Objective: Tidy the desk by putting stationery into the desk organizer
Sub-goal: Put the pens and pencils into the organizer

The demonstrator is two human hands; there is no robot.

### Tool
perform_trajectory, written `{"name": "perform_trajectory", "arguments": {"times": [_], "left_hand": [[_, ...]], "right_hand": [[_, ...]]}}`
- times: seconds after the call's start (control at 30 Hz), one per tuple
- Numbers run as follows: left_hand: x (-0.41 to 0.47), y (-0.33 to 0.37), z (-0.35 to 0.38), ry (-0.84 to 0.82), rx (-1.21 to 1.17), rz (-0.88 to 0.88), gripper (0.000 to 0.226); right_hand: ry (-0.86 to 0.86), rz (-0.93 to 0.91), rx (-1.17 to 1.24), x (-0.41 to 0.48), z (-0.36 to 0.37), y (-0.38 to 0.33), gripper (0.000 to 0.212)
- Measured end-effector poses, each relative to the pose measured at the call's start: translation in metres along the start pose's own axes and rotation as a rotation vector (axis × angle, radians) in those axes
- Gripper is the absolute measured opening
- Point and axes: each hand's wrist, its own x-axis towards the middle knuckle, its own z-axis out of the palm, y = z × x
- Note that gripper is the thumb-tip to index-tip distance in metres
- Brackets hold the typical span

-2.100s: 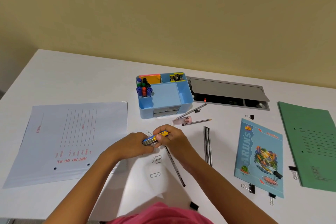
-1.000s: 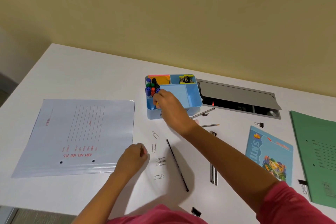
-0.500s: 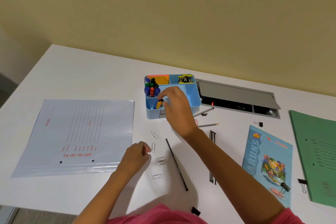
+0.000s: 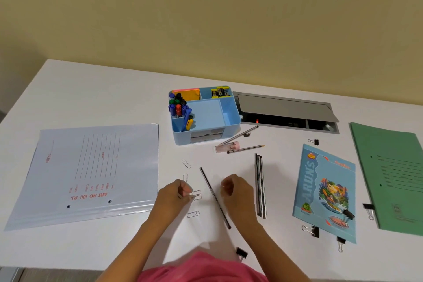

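Left hand [image 4: 172,195] curls against thin wire clips [image 4: 196,195], grip unclear; right hand [image 4: 239,190] loosely curled, empty, beside slim black pencil [image 4: 211,190].

The white table [image 4: 91,94] holds a blue organizer [image 4: 180,138] in the middle, a white folder [image 4: 91,174] at left, a green folder [image 4: 389,178] at right, a notebook [image 4: 325,190], pencils [image 4: 260,185], paper clips [image 4: 193,214] and black clips [image 4: 242,253].
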Motion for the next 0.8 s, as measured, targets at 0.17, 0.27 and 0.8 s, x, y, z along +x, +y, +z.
{"name": "perform_trajectory", "arguments": {"times": [0.17, 0.27, 0.8], "left_hand": [[-0.004, 0.008, 0.008, -0.005, 0.007, 0.009, 0.014], [-0.006, 0.009, 0.008, -0.005, -0.031, -0.027, 0.014], [-0.013, 0.027, 0.005, -0.113, -0.716, -0.203, 0.018]], "right_hand": [[-0.118, -0.001, -0.269, -0.01, 0.023, 0.009, 0.014], [-0.116, -0.003, -0.352, -0.009, 0.026, 0.005, 0.017], [-0.011, -0.006, 0.173, -0.007, -0.009, 0.0, 0.019]]}}
